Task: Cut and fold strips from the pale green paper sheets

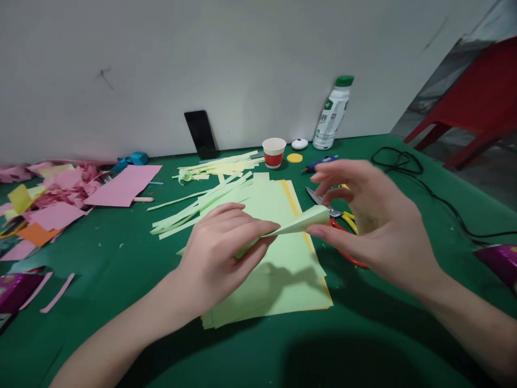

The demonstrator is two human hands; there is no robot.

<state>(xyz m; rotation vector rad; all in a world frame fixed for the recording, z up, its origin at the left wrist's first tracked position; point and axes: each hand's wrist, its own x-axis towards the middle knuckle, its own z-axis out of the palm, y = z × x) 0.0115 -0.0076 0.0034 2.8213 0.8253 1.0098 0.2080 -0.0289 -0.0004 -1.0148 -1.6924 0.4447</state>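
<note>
My left hand (226, 245) is closed, pinching a folded piece of pale green paper (302, 220) between thumb and fingers. The paper points to the right, and its far end looks curled. Around that end, my right hand (371, 221) is open, its fingers bent and apart from the thumb. The right thumb tip lies close to the paper's edge; whether it touches I cannot tell. Beneath both hands lies a stack of pale green sheets (266, 296) with some yellow-orange edges showing. Scissors (349, 250) with red and yellow handles lie behind my right hand, partly hidden by it.
Green paper strips (181, 218) lie left of the stack. Further left are pink paper scraps (67, 188). Along the wall stand a phone (201, 134), a paper cup (274, 153) and a bottle (333, 113). A black cable (436, 196) runs along the right.
</note>
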